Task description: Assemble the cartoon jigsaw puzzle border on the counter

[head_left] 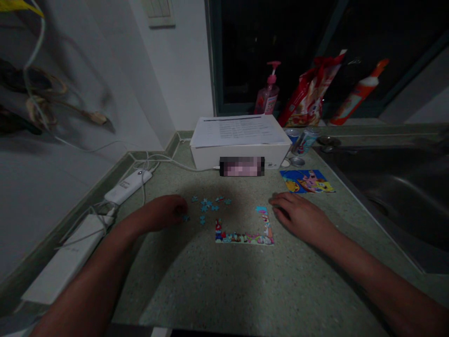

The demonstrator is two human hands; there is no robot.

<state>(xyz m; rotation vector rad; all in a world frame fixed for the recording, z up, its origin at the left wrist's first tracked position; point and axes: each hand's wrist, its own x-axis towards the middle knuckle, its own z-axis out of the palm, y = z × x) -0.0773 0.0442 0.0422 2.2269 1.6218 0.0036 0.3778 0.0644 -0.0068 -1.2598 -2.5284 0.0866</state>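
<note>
On the counter lies a partly joined jigsaw puzzle (245, 238), its bottom row and right side linked, with a short stretch up the left. Several loose blue puzzle pieces (206, 205) are scattered to its upper left. My left hand (167, 211) is at the left of these pieces with its fingers curled in; a single puzzle piece (185, 218) shows right by the fingertips, and what they hold, if anything, is hidden. To the right of the puzzle, my right hand (298, 215) rests on the counter with fingers stretched out, holding nothing.
A colourful picture card (307, 181) lies beyond my right hand. Behind the puzzle stands a white box (210, 157) with a phone (242, 166) leaning on it. Cans (306, 142) stand beside the box. A sink (386, 187) is at right, power strips (75, 252) at left.
</note>
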